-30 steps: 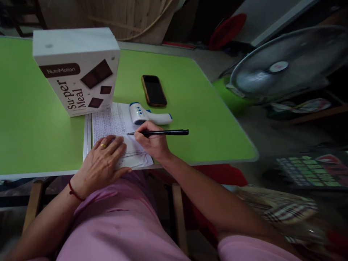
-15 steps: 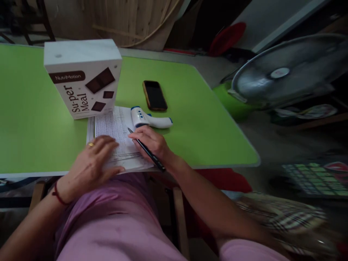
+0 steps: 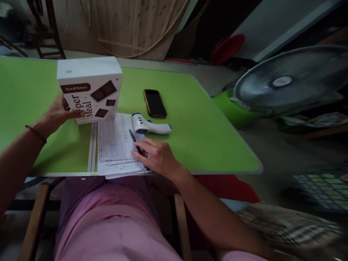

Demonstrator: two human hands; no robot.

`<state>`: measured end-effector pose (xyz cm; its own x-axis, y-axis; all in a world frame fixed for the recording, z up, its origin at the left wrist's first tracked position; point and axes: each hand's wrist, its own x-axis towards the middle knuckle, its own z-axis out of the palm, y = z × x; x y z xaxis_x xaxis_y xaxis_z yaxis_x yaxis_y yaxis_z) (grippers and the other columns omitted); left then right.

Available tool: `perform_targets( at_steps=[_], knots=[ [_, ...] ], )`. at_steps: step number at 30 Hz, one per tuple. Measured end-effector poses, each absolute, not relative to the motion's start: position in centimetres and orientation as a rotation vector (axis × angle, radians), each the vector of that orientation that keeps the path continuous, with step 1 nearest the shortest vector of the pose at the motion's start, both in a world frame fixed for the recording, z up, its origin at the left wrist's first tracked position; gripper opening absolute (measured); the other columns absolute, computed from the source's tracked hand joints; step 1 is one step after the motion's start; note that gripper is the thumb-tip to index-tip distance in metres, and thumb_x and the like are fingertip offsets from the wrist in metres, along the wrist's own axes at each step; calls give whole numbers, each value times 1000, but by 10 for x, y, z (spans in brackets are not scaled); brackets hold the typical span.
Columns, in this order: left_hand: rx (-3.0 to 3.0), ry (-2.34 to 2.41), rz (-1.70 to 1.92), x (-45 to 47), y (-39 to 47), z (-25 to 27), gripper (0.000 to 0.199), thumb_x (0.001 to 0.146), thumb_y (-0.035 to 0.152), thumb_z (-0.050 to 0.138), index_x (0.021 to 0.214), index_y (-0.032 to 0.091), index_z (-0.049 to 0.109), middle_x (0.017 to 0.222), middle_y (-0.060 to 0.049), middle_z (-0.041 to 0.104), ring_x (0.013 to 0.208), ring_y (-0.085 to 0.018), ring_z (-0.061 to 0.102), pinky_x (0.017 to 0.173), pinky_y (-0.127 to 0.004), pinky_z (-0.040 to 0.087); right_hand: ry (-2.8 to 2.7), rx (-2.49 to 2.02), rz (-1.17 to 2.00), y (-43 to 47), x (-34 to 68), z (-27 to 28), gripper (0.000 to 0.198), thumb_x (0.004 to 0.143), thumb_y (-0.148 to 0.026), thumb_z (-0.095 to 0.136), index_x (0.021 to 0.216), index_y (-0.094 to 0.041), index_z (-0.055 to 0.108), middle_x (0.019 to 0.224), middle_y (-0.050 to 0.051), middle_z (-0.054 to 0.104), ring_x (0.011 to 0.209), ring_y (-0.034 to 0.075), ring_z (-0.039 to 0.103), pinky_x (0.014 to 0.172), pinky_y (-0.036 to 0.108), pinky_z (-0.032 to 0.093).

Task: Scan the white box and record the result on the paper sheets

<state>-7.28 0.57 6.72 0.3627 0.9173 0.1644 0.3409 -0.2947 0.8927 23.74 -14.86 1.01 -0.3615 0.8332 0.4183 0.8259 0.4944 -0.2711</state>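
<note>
My left hand [image 3: 58,110] grips the lower left side of a white box [image 3: 94,85] marked "NutriMotion", thumb on its front and fingers behind the edge. The box stands upright on the green table. My right hand [image 3: 159,156] rests at the table's front edge, its fingers closed on a dark pen [image 3: 132,135]. The pen lies low over the papers, partly hidden by the fingers. Stacked sheets of paper [image 3: 111,139] covered in dense writing lie in front of the box. A white and blue infrared thermometer [image 3: 156,128] lies just beyond my right hand.
A smartphone [image 3: 154,103] lies on the green table [image 3: 206,141] behind the thermometer. To the right of the table stands a large fan [image 3: 261,79] beside a green bucket [image 3: 225,107]. A wooden chair [image 3: 51,40] is beyond the far left edge.
My left hand has left the papers and moved up and left to take hold of the box. The pen in my right hand has swung to a steeper, flatter-lying angle, its rear now mostly covered.
</note>
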Motion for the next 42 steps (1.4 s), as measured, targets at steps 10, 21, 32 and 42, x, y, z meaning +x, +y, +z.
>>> perform_targets(
  at_steps=[10,21,32,42],
  knots=[
    [1622,1012,1123,-67,-55,76,39,88,40,72,113,11,68,112,-5,74,97,-22,69,81,-33,59,-2106,-1297,219,-146,235,-3,18,92,-21,56,95,-16,73,80,8,71,74,19,68,69,31,55],
    [1414,1080,978,-49,-126,50,58,79,54,74,121,16,60,116,-12,71,106,-34,67,75,-37,59,-2041,-1311,323,-151,233,-4,20,94,-27,55,97,-17,72,81,8,69,75,19,66,71,32,54],
    [1543,1047,896,-54,-132,47,56,81,51,74,122,17,56,117,-12,70,103,-33,67,82,-40,58,-2014,-1728,-91,-110,273,10,52,73,-14,61,124,-19,63,123,16,66,107,35,61,88,51,50],
    [1576,1046,894,-54,-132,48,51,82,51,73,119,19,59,115,-10,71,100,-30,68,80,-37,58,-1618,-1675,401,-109,268,33,46,69,-28,68,114,-22,61,99,9,70,81,23,64,65,36,51]
  ],
)
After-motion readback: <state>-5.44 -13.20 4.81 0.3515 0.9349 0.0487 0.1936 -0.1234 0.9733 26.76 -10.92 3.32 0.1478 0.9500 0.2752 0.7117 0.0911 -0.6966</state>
